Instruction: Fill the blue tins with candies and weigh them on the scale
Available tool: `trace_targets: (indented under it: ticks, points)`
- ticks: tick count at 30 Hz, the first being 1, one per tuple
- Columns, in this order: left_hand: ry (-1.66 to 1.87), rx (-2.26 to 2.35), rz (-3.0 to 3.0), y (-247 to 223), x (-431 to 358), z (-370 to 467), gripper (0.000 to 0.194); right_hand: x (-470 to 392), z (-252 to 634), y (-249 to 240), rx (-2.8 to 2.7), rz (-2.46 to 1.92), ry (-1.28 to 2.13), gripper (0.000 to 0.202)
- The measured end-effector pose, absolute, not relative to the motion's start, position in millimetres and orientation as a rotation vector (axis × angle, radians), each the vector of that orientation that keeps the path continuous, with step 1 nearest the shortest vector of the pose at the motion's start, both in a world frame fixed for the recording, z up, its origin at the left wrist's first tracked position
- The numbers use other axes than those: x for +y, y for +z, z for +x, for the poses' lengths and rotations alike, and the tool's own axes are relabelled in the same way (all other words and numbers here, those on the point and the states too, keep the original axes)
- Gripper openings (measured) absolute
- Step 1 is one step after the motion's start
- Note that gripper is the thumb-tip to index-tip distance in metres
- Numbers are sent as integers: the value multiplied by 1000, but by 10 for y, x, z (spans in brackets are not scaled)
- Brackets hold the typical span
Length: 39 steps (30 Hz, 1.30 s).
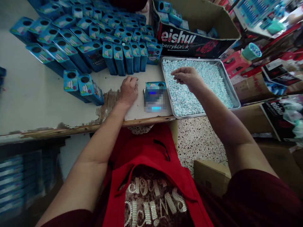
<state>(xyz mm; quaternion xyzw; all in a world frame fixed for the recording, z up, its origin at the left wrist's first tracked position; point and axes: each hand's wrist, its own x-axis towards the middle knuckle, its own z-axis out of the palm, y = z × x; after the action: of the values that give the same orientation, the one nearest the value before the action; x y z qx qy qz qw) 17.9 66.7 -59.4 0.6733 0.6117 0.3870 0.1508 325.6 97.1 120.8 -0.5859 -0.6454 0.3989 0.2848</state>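
Note:
My left hand [129,90] rests on the white table with nothing in it, its fingers loosely spread and touching the surface. Just right of it lies a small blue box [155,85] on what looks like a small device, mostly blurred out by pixels. Over the metal tray [204,115] on the right, my right hand [187,77] hovers with thumb and fingertips pinched together. Whatever is between those fingertips is too small to make out. Pale blue and white candies [191,101] cover the tray's bottom.
Rows of upright blue boxes with round holes in their tops [127,56] fill the back left of the table. Two more boxes [79,85] stand nearer. Behind the tray is a black carton [187,44] holding blue boxes. A pink jug [236,63] stands at right.

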Motion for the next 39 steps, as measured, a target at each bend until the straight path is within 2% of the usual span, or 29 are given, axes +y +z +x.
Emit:
trace_targets:
  ticks: [5,8,21,29,34,36,39]
  points:
    - [1107,1758,1944,-595,659,155,26,941,3446,754,-2191,-1947,196,15]
    - [1098,1751,1967,-593,635,126,28,858,3500,570,-2202,-1956,-3,29]
    - [1051,1947,2086,-439,501,111,43,938,3625,536,-2306,-1814,234,31]
    - [1117,2014,2105,-266,342,97,72,905,3622,577,-2289,-1771,202,30]
    - [1196,1699,2415,185,32,253,72,850,3746,581,-2217,-1769,188,26]
    - [1102,1521,2617,301,32,385,70,877,3817,506,-2172,-1683,210,20]
    - [841,1440,2757,383,150,590,68,960,3897,363,-2122,-1597,230,23]
